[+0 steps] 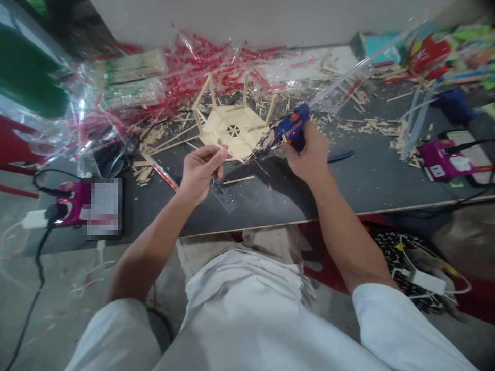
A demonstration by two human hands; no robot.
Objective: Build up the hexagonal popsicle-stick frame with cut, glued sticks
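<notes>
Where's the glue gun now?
Head view, centre-right: the glue gun is in the right hand, nozzle by the stick model, beside the left hand pinching a stick.

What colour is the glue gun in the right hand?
The plastic glue gun is dark blue with orange trim; head view.

Craft workshop: dark worktop covered in wood stick scraps, stick model at 12 o'clock, plastic wrappers at 10 o'clock.

Both arms bare below white sleeves, reaching forward, forearms converging. Left hand turned palm inward, thumb and forefinger pinched tight, other fingers curled. Right hand near it on right, slightly farther out, fingers wrapped in closed grip, knuckles toward left hand.
</notes>
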